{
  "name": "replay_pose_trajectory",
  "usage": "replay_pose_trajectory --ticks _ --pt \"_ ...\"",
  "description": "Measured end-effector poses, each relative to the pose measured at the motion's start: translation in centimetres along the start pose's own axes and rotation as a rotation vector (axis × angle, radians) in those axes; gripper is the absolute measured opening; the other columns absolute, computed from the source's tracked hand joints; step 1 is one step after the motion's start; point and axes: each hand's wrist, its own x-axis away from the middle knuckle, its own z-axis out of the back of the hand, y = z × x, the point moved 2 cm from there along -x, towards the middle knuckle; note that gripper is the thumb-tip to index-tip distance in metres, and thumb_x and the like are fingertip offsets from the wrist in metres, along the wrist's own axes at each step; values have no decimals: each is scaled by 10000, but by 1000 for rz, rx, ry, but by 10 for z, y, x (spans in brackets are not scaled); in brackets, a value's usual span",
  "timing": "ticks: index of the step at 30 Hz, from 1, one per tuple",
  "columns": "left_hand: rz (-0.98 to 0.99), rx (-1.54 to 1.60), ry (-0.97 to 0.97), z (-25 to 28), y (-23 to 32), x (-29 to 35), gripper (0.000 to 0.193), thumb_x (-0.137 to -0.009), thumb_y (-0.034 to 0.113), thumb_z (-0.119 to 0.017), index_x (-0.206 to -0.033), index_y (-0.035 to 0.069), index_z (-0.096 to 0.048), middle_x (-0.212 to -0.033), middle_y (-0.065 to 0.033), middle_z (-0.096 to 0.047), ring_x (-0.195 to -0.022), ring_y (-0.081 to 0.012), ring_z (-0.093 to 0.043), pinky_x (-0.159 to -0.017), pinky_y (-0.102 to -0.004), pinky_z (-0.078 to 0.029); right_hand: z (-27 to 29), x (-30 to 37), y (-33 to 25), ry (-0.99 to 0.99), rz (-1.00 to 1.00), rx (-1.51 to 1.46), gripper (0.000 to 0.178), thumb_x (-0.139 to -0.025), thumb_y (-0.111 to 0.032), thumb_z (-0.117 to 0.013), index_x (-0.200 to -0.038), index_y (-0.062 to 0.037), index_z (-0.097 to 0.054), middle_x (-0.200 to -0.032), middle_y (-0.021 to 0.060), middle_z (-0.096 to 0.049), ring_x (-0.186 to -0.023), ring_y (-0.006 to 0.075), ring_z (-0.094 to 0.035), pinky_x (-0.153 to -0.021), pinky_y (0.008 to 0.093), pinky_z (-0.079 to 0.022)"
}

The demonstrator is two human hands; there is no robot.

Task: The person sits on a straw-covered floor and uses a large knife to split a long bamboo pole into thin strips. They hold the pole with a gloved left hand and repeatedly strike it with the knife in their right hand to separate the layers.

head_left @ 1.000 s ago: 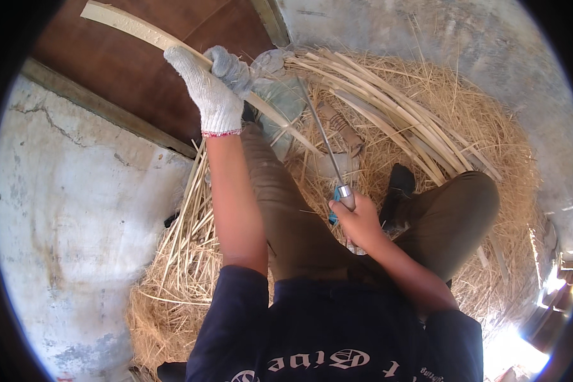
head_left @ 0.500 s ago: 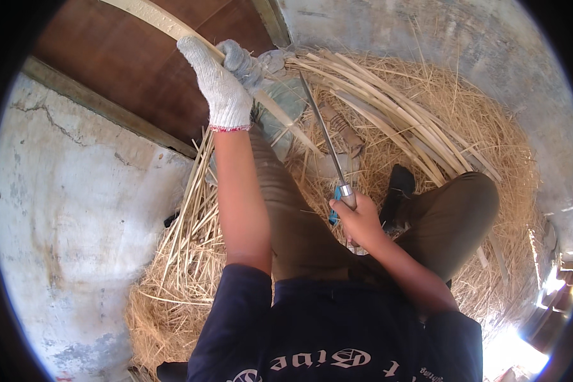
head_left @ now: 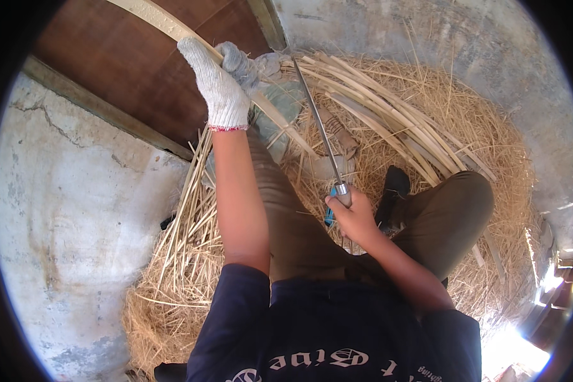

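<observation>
My left hand (head_left: 223, 88), in a white knitted glove with grey on the finger side, is closed around a long pale bamboo strip (head_left: 279, 118). The strip curves from the top left edge down past the glove, its lower end near my lower leg. Bare, my right hand (head_left: 355, 215) grips the handle of a long, narrow-bladed knife (head_left: 317, 118). The blade points up and away, just right of the strip's lower end, and a gap shows between them. My left fingertips are partly hidden behind the strip.
Loose straw-like shavings (head_left: 490, 153) cover the floor around my legs. A bundle of split strips (head_left: 395, 111) lies at the far right, and thin sticks (head_left: 194, 213) lean on the left. A cracked plaster wall (head_left: 76, 210) and brown panel (head_left: 127, 70) stand close by.
The knife has shifted slightly away from me, its tip a little farther up and left. My left hand and the bamboo strip stay nearly in place.
</observation>
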Motion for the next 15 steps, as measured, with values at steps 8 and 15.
replay_pose_trajectory --ticks 8,15 --pt "-5 -15 8 -1 -3 -1 850 -789 990 -350 -566 174 -266 -521 38 -201 -467 -136 -164 -449 -309 -125 3 -7 22 -209 -518 -154 160 -917 -116 -628 -826 -43 -518 -555 36 -502 -358 144 -474 -343 331 -390" --pt "-58 -5 36 -10 -8 1 812 -850 933 -383 -595 166 -316 -530 32 -240 -460 -137 -195 -447 -310 -150 -4 1 4 -11 -11 -52 194 -914 -143 -623 -779 -28 -543 -544 52 -505 -360 171 -450 -351 356 -378"
